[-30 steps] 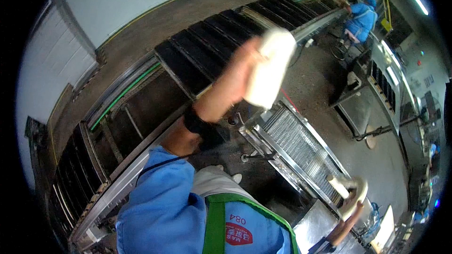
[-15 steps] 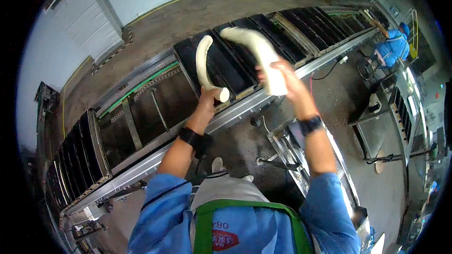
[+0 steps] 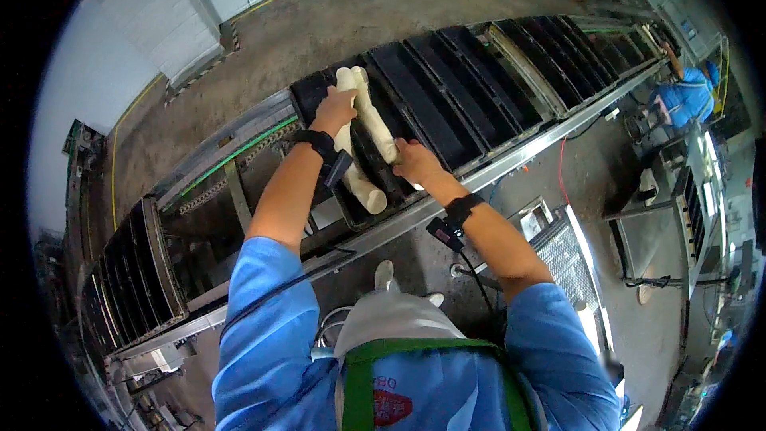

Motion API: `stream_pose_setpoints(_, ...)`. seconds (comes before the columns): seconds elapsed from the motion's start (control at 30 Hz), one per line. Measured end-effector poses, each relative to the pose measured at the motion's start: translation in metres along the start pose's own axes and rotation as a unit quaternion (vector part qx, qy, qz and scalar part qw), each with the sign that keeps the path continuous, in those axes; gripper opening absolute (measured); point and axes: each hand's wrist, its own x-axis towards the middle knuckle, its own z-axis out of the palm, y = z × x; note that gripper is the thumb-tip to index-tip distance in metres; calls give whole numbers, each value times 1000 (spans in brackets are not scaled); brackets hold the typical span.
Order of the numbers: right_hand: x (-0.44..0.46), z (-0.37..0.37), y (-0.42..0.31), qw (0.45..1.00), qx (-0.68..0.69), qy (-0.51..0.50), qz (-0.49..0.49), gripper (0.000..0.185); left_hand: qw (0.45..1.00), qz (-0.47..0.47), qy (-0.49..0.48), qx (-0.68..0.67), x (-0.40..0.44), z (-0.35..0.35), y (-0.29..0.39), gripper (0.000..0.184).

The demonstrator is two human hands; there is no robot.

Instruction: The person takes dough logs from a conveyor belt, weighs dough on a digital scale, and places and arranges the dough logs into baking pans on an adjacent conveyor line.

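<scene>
Arms (image 3: 283,191) reach forward, left hand (image 3: 338,108) farther out than right hand (image 3: 417,164).

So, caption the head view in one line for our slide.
Left hand on one pale roll, right hand on another, both over black trays.

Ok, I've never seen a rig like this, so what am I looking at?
There's no robot: a head-worn camera looks down at a person's bare hands. Beside the person runs a metal rail with black trays. Two long, pale rolls lie on them, side by side. The left hand is over the left roll; the right hand is at the near end of the right roll. How firmly either grips isn't clear.
</scene>
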Motion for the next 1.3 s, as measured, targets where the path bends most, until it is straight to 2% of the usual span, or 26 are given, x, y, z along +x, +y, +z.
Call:
stream_pose_setpoints(0.1,-6,-5,5,1000,-2,25,-14,37,999,24,46,1,3,13,-19,43)
stream_pose_setpoints(0.17,-3,0,12,999,-2,38,-2,36,955,-50,89,-279,7,24,-52,43)
stream_pose_setpoints(0.2,0,1,19,999,-1,47,7,34,924,-80,96,-361,5,30,-56,52)
stream_pose_setpoints(0.23,4,-4,29,999,6,49,20,33,926,-82,93,-357,5,41,-58,52)
stream_pose_setpoints(0.3,15,-2,49,996,28,78,-40,32,800,-131,35,-584,12,64,-47,63)
stream_pose_setpoints(0.37,19,-5,56,991,15,116,-58,32,812,-164,-19,-560,5,49,3,69)
stream_pose_setpoints(0.43,24,-7,67,989,-4,134,-60,31,897,-135,-32,-419,-1,46,35,63)
stream_pose_setpoints(0.47,26,-8,74,988,-6,138,-67,28,899,-130,-43,-416,0,53,37,63)
stream_pose_setpoints(0.53,18,-14,89,989,-3,140,-49,26,964,-14,37,-263,-5,72,39,49)
stream_pose_setpoints(0.57,19,-21,95,990,-9,134,-40,28,976,81,-12,-202,-14,77,39,42)
stream_pose_setpoints(0.6,19,-25,101,991,-14,130,-29,29,972,180,-59,-139,-33,75,40,36)
stream_pose_setpoints(0.63,17,-28,108,992,-12,124,-20,30,928,320,-59,-180,-42,88,40,31)
stream_pose_setpoints(0.7,13,-36,123,990,39,136,-21,33,907,395,-73,-124,-78,84,74,33)
stream_pose_setpoints(0.73,11,-38,134,986,13,159,-44,36,915,391,-60,-83,-82,101,78,37)
stream_pose_setpoints(0.77,13,-45,139,986,-11,167,-10,38,916,388,-72,-78,-79,104,83,40)
stream_pose_setpoints(0.83,-38,-66,122,961,-42,274,16,38,923,383,-32,-19,-77,105,86,38)
stream_pose_setpoints(0.93,-141,-58,154,960,-124,226,111,40,923,384,-18,-4,-73,107,89,27)
stream_pose_setpoints(0.97,-168,-37,182,954,-135,163,212,41,922,387,-5,6,-70,109,85,25)
stream_pose_setpoints(1.0,-218,-25,184,930,-203,216,218,39,920,393,10,7,-72,110,88,23)
stream_pose_setpoints(1.03,-249,-2,197,911,-241,175,285,43,920,391,29,7,-75,111,88,21)
stream_pose_setpoints(1.07,-281,-6,223,898,-225,-63,373,43,909,411,70,26,-72,115,117,19)
stream_pose_setpoints(1.1,-307,11,228,904,-220,63,360,39,911,393,116,47,-81,114,122,20)
stream_pose_setpoints(1.17,-312,12,223,914,-230,160,292,39,942,302,133,61,-91,111,127,25)
stream_pose_setpoints(1.2,-309,4,230,922,-175,165,304,39,951,256,152,81,-99,107,143,28)
stream_pose_setpoints(1.23,-302,-5,236,926,-123,170,314,39,943,262,191,79,-101,109,145,28)
stream_pose_setpoints(1.3,-299,-68,234,916,-70,277,281,38,933,304,184,49,-98,115,145,23)
